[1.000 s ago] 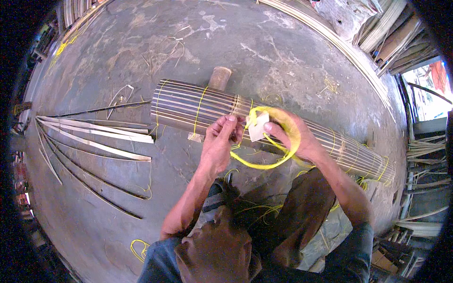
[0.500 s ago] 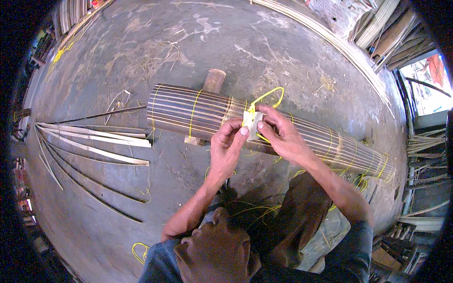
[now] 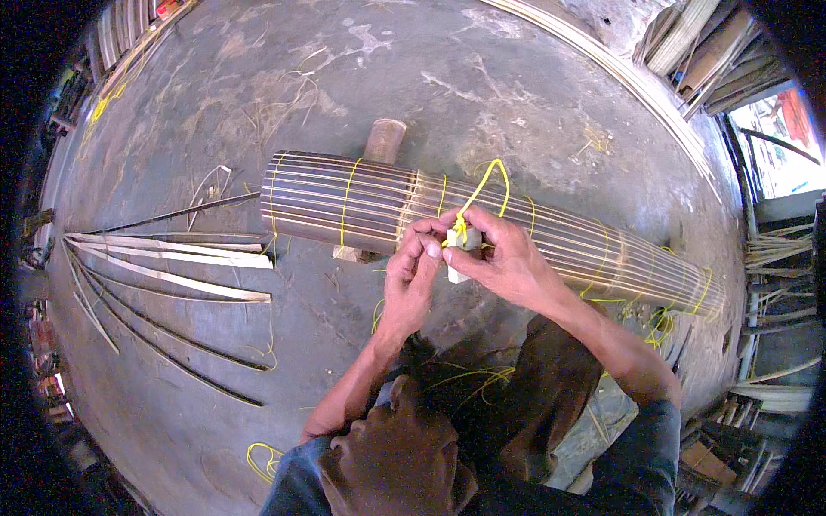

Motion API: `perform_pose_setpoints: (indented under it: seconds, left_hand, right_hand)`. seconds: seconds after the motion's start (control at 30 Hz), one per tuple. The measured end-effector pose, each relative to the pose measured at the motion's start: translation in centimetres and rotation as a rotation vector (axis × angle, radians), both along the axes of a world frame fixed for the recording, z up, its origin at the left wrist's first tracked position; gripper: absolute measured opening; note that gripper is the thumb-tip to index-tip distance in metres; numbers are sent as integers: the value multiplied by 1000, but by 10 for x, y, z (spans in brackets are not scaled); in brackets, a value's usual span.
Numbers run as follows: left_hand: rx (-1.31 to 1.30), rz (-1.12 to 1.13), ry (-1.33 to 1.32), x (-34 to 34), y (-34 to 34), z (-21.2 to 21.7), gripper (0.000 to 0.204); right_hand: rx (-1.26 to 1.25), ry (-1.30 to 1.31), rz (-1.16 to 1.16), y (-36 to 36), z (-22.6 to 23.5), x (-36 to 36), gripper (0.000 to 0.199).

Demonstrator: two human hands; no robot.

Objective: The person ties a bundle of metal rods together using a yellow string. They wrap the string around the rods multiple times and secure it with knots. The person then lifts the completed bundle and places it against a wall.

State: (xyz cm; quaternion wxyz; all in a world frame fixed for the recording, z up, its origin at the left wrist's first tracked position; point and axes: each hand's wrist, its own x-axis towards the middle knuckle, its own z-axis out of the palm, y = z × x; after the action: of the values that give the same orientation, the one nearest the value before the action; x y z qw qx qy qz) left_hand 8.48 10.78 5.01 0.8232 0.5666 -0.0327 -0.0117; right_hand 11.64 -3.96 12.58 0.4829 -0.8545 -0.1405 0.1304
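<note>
- Yellow cord [image 3: 461, 224]: my left hand [image 3: 411, 273] pinches it against the pale block [image 3: 456, 273], likely for control
- On my feed, right hand [image 3: 514, 265] pinches that block, probably steadying it

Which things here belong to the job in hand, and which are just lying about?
Apparently in use:
pale block, between the left hand and right hand
knotted yellow cord on it
long dark tube ringed with thin strips, beyond the hands

Seemingly lying about:
fanned loose strips, left
loose yellow coil, lower left
long pale strips, upper right
</note>
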Motion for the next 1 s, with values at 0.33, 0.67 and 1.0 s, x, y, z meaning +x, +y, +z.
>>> perform_pose_setpoints:
  seconds: [0.33,0.67,1.0]
  left_hand:
    - [-414,-178,356,15,23,5,16]
    - [170,215,200,37,36,0,20]
    - [516,362,127,17,131,-18,26]
  right_hand:
    - [99,346,4,-18,-4,2,32]
    - [-8,527,-164,-9,-12,-10,33]
    - [-246,492,247,-16,1,3,42]
